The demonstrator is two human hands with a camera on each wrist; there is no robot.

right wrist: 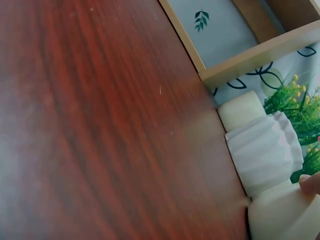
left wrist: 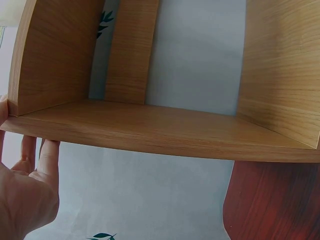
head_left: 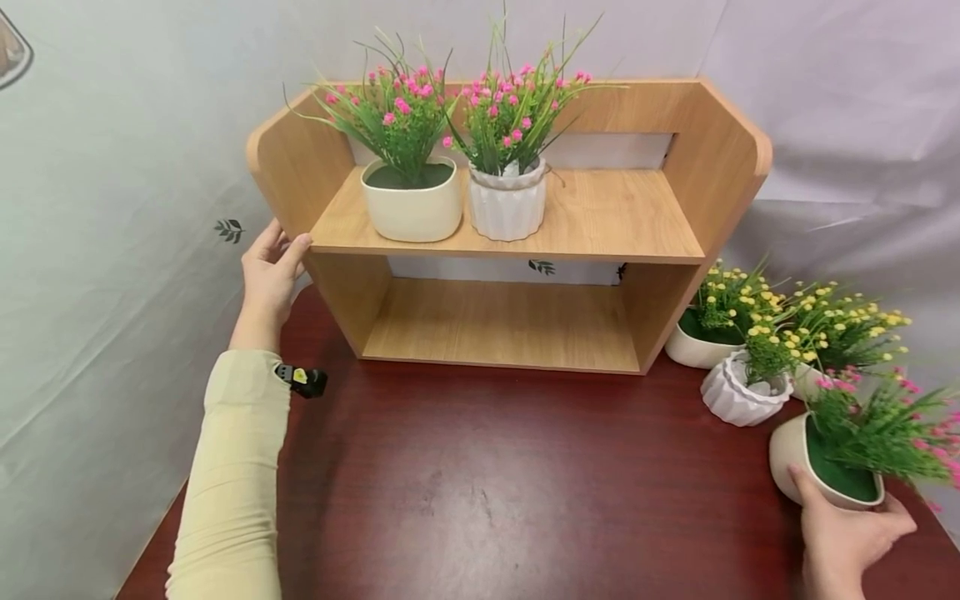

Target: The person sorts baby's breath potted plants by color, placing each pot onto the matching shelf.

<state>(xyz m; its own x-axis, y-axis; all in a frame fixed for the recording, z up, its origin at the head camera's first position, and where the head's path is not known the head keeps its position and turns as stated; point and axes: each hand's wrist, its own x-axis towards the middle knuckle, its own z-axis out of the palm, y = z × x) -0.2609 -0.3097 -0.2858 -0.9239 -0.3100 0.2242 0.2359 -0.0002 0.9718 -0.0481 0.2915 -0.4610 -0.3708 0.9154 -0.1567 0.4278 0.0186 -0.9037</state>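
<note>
At the left side of a two-tier wooden shelf [head_left: 480,364], my left hand [head_left: 270,271] grips the edge of the side panel. The left wrist view shows the fingers of that hand [left wrist: 27,197] against the panel's outer face. Down at the right, my right hand [head_left: 851,533] holds a cream oval pot [head_left: 787,454] of pink artificial flowers, its thumb on the near wall. That pot is tilted, with its opening toward me. In the right wrist view only a fingertip [right wrist: 311,183] shows, on the cream pot [right wrist: 280,212]; the rest lies out of frame.
On the upper tier stand a cream pot [head_left: 412,208] and a white ribbed pot [head_left: 508,204], both with pink flowers. Yellow-flowered plants, one in a white ribbed pot [head_left: 746,392], crowd the shelf's right side. A dark red table [head_left: 480,483] lies beneath, with patterned cloth [head_left: 112,208] behind.
</note>
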